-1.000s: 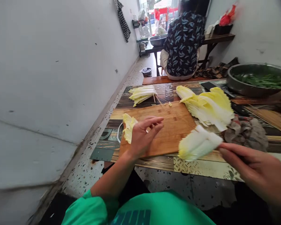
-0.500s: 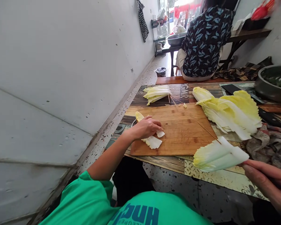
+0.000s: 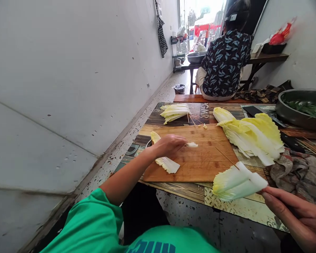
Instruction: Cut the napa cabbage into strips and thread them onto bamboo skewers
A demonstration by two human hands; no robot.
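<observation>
In the head view my left hand [image 3: 170, 144] is closed over the wooden cutting board [image 3: 200, 165], its fingers around a napa cabbage leaf whose white stem end [image 3: 192, 144] pokes out to the right. Beneath that wrist another cabbage leaf [image 3: 168, 164] lies on the board, with a yellow leaf tip [image 3: 155, 137] behind it. My right hand [image 3: 292, 211] pinches a skewer of cabbage leaves [image 3: 239, 181] by its stem end, held above the table's front edge. The thin bamboo stick [image 3: 226, 157] juts out of these leaves toward the board.
Skewered cabbage [image 3: 175, 112] lies beyond the board, and a pile of loose leaves [image 3: 252, 135] to its right. Further right are a knife [image 3: 292, 142], a crumpled cloth [image 3: 300, 172] and a bowl of greens [image 3: 305, 109]. A person [image 3: 223, 66] sits ahead, back turned.
My left hand has lifted slightly and moved right, raising the cabbage leaf off the board. My right hand still holds the skewered leaves. The camera view has shifted a little.
</observation>
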